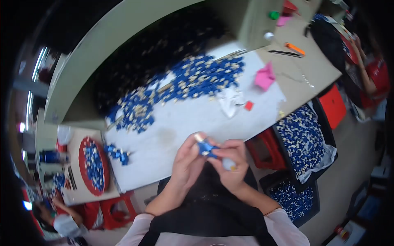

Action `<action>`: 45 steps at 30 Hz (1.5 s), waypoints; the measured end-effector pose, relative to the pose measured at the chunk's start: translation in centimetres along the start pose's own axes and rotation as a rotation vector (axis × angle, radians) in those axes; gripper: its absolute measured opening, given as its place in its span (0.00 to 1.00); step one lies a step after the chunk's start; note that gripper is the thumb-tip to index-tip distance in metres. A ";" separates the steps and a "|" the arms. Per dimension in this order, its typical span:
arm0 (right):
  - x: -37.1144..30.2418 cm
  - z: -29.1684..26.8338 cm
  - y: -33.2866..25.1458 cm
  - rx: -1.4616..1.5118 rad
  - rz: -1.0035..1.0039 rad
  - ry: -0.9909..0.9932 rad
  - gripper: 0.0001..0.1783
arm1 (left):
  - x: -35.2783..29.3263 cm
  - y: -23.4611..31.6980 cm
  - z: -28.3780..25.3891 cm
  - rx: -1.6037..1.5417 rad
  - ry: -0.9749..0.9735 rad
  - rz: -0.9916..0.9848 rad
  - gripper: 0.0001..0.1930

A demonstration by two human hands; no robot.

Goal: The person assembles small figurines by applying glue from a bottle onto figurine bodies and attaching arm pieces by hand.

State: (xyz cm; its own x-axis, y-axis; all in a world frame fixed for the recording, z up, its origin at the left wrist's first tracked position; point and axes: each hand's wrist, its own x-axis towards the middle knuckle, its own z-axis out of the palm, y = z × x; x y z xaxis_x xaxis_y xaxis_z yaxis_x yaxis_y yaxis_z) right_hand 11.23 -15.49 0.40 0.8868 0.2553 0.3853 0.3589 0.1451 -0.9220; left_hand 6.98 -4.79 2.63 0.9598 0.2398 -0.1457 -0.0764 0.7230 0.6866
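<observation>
My left hand (188,163) and my right hand (234,170) meet in front of my black apron, near the table's front edge. Between their fingers is a small blue part with a cream end (204,146), gripped from both sides. A whitish, rounded object with a yellow spot (228,165) also sits in my right hand; its kind is unclear. On the white table cover (172,139) beyond my hands lies a wide heap of similar blue and cream parts (205,76). Several more blue parts (119,155) form a small group at the left.
A red oval tray (104,182) of parts stands at the left. Pink folded paper (264,77), crumpled white tissue (230,100) and a small red square (249,105) lie at the right. Black bins of parts (331,149) stand beside a red stool (266,151). Other people work on both sides.
</observation>
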 end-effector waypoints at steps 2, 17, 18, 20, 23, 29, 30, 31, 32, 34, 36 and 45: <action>-0.2 0.4 0.1 -0.057 -0.108 0.016 0.15 | -0.4 0.7 -0.5 -0.024 -0.050 -0.066 0.19; -0.7 2.9 -0.9 -0.232 -0.151 -0.362 0.25 | -2.7 2.5 -5.1 -0.226 0.115 -0.006 0.19; -0.4 2.6 -1.3 -0.065 -0.043 -0.375 0.23 | -2.8 2.5 -5.4 -0.261 0.101 0.005 0.17; 0.1 1.6 -1.9 0.099 0.071 -0.434 0.19 | -3.0 2.5 -5.8 -0.300 0.075 -0.018 0.17; 0.2 1.4 -3.9 -0.083 0.197 -0.427 0.21 | -3.0 2.2 -6.3 -0.384 0.023 -0.059 0.16; 0.3 0.0 -4.2 -0.325 0.026 -0.303 0.20 | -2.9 2.4 -5.8 -0.469 -0.044 -0.166 0.18; 0.5 0.5 -4.1 -0.161 -0.015 -0.214 0.20 | -3.0 2.4 -5.7 -0.468 -0.062 -0.175 0.18; 0.5 0.9 -4.2 0.003 -0.056 -0.125 0.21 | -3.1 2.5 -5.7 -0.468 -0.062 -0.178 0.18; 0.4 1.0 -4.4 0.010 -0.047 -0.070 0.23 | -3.2 2.6 -5.6 -0.443 -0.059 -0.180 0.18; 0.4 1.0 -4.3 -0.009 -0.099 -0.095 0.23 | -3.3 2.6 -5.6 -0.418 -0.053 -0.178 0.18; 0.5 0.9 -4.5 -0.069 -0.202 -0.184 0.23 | -3.5 2.5 -5.6 -0.379 -0.088 -0.145 0.18; 0.0 1.0 -4.7 -0.192 -0.310 -0.314 0.24 | -3.6 2.7 -5.1 -0.294 -0.058 -0.128 0.17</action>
State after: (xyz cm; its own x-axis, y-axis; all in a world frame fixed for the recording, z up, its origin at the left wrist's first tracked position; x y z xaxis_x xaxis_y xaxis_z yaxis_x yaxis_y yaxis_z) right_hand 9.28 -15.18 4.73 0.6090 0.5087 0.6086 0.6661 0.0886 -0.7405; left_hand 1.92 -0.44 1.40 0.9798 0.1033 -0.1712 -0.0202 0.9030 0.4293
